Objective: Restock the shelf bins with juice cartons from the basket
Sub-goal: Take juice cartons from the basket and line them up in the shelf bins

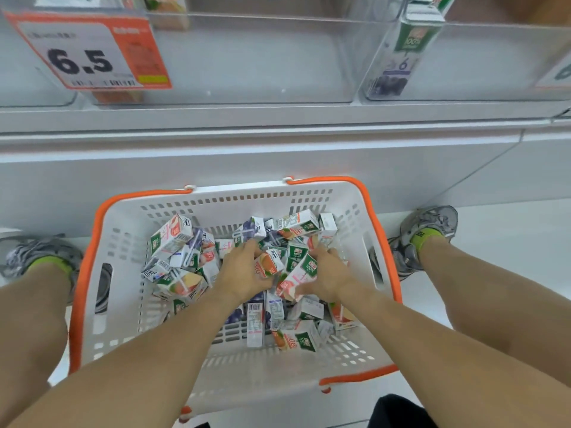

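I see both hands down in the white basket (123,217): left hand (244,274) gripping an orange "80" carton (268,264), right hand (327,278) gripping a pink "100%" carton (298,278), shelf tag (83,54) reads "6.5".

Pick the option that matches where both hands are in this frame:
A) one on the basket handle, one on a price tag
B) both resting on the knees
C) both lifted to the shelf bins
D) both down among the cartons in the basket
D: the left hand and right hand are both down in the white basket, closing on juice cartons in the pile.
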Tool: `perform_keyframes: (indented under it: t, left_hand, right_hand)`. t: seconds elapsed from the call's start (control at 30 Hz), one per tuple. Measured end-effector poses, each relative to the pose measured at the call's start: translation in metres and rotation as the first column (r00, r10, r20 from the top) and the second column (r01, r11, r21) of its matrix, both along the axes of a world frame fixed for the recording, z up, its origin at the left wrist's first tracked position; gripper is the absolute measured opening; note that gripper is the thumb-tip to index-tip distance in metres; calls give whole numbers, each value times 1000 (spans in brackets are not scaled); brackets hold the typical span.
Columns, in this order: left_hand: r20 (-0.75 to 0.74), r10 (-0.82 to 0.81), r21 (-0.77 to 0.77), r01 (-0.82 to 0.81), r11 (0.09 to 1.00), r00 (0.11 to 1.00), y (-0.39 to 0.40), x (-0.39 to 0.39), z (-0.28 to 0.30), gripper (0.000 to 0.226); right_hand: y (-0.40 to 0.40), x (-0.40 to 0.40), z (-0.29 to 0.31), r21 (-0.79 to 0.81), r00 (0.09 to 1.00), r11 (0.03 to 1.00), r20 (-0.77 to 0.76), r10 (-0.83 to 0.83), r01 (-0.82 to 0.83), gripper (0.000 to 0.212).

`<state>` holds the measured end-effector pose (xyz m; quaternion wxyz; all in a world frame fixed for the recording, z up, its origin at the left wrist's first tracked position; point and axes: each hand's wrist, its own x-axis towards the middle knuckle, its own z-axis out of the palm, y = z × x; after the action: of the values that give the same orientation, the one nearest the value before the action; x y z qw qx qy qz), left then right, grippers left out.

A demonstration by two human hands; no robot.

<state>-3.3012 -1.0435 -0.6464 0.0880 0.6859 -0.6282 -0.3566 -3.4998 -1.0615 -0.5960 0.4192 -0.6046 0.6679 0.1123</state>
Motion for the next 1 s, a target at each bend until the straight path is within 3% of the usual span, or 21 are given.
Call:
perform_keyframes:
  t: [0.2, 0.33, 0.43, 0.63, 0.8, 0.9, 1.0]
  left_hand:
    - [-313, 202, 144, -163, 976, 928, 0, 15, 35, 53]
    - [-390, 323, 204, -261, 944, 862, -8, 37, 80, 58]
    - [-480, 354, 243, -266, 933, 803, -12, 59, 123, 63]
    - [-309, 131, 229, -60, 972, 942, -11, 117, 213, 61]
    - [-223, -56, 120, 84, 989, 973, 1, 174, 275, 45]
    - [-152, -43, -13, 41, 999, 987, 13, 209, 290, 44]
    - [-219, 51, -124, -79, 989, 974, 22, 235, 291, 71]
  right_hand:
    - [1, 7, 9, -91, 995, 996, 97, -6, 15, 56]
    - [-8, 12, 32, -171, 987, 985, 153, 50, -23, 50]
    - [-17, 17, 58, -237, 969, 971, 248, 21, 39, 49]
    - [-26, 48, 129, -338, 866, 908, 498, -52, 249, 51]
    - [-16, 92, 178, -181, 608, 896, 785, -116, 405, 45]
    - [-14, 121, 207, -210, 517, 883, 855, -43, 420, 42]
    - [-18, 153, 239, -279, 467, 876, 881, 71, 394, 42]
